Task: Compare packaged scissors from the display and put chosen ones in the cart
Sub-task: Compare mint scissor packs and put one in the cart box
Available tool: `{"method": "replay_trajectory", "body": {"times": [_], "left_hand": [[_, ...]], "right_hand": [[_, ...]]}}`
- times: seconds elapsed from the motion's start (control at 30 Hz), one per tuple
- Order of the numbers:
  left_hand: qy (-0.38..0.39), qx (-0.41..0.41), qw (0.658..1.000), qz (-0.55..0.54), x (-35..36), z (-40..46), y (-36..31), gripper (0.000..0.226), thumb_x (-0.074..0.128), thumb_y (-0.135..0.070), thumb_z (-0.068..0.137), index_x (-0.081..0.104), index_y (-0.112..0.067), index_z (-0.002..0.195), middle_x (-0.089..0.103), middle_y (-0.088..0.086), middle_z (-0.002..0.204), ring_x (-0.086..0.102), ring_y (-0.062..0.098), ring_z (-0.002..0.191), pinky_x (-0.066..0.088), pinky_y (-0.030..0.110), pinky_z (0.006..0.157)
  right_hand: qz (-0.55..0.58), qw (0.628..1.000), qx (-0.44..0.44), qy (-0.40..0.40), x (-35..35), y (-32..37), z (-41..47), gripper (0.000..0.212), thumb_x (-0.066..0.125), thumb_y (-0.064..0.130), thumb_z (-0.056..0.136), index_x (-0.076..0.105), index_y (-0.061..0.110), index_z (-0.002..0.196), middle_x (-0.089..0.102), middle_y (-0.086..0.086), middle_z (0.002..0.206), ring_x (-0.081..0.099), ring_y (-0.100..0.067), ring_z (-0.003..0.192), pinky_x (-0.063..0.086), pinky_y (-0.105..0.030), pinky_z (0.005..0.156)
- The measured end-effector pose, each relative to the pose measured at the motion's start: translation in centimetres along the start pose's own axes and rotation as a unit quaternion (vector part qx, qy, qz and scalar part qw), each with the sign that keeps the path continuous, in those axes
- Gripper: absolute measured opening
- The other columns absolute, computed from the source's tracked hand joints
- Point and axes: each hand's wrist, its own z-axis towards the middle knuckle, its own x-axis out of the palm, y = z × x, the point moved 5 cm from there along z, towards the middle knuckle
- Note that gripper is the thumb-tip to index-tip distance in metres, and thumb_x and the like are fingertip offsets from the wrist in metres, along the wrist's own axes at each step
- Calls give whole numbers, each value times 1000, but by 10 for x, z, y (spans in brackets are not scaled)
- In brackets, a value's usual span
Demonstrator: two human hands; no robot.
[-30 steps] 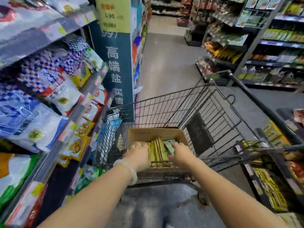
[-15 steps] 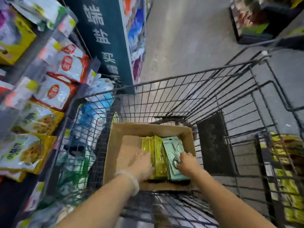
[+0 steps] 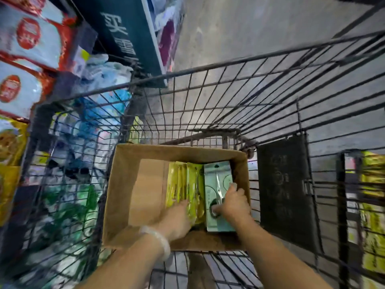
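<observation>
Both hands have gone deeper into the cardboard box [image 3: 145,205] in the cart [image 3: 208,97]. Left hand [image 3: 177,217] presses flat on yellow scissor packs [image 3: 183,182]; right hand [image 3: 233,203] pinches the green scissor pack [image 3: 216,174]. Better to lay it flat beside them.

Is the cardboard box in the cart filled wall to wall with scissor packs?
No: the packs stand bunched at the right of the box, leaving its left half bare inside the cart.
</observation>
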Motion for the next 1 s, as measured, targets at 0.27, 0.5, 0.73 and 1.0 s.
{"method": "replay_trajectory", "body": {"times": [0.27, 0.5, 0.73, 1.0], "left_hand": [[5, -20, 994, -107, -14, -11, -6, 55, 56, -29, 93, 36, -13, 141, 49, 7, 139, 52, 23, 122, 44, 31, 102], [-8, -65, 914, -400, -22, -16, -2, 41, 66, -18, 86, 53, -8, 124, 66, 10, 114, 64, 24, 98, 51, 41, 93], [-67, -99, 878, -464, -25, -12, 27, 25, 62, -10, 89, 58, -14, 113, 66, 5, 112, 61, 27, 105, 48, 43, 98], [-69, -137, 877, -456, -19, -10, 66, 32, 65, -17, 86, 55, -14, 116, 67, 6, 110, 63, 27, 101, 51, 47, 94]], "right_hand": [[241, 963, 48, 106, -7, -18, -13, 31, 67, 25, 83, 54, 14, 109, 64, -6, 113, 63, -25, 103, 54, -39, 90], [456, 844, -53, 277, -9, 9, -67, 22, 55, 6, 91, 55, 7, 113, 67, -15, 112, 67, -25, 100, 59, -34, 79], [207, 976, -63, 24, -5, 10, -24, 25, 49, 26, 94, 55, 11, 114, 60, -7, 110, 59, -24, 101, 47, -31, 82], [120, 991, 63, 0, 29, -15, 20, 67, 67, 16, 81, 28, 7, 135, 48, -17, 131, 51, -34, 118, 47, -44, 96]]}}
